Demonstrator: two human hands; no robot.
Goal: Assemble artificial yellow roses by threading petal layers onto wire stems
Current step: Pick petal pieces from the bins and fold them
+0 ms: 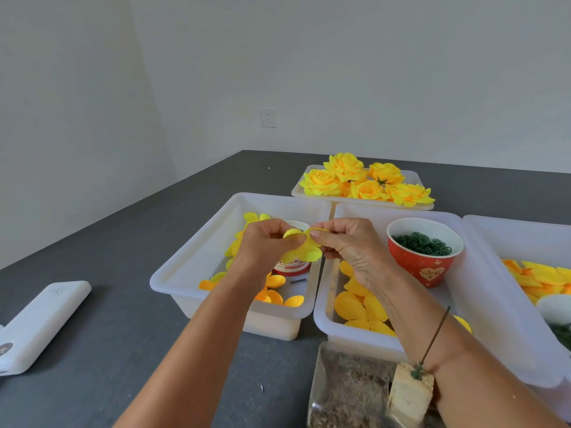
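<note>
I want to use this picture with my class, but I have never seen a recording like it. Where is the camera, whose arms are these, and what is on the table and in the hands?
There is no machine here. The one picture comes from a camera worn on a person's head, looking forward and down, so the arms are that person's own. The left hand and right hand together pinch a yellow petal layer above a white bin of loose petals. A second bin holds more petals and a red cup of small green rings. Further back, a tray carries finished yellow roses. A stem stands stuck in a foam block near the right wrist. Everything rests on a dark grey table.
</note>
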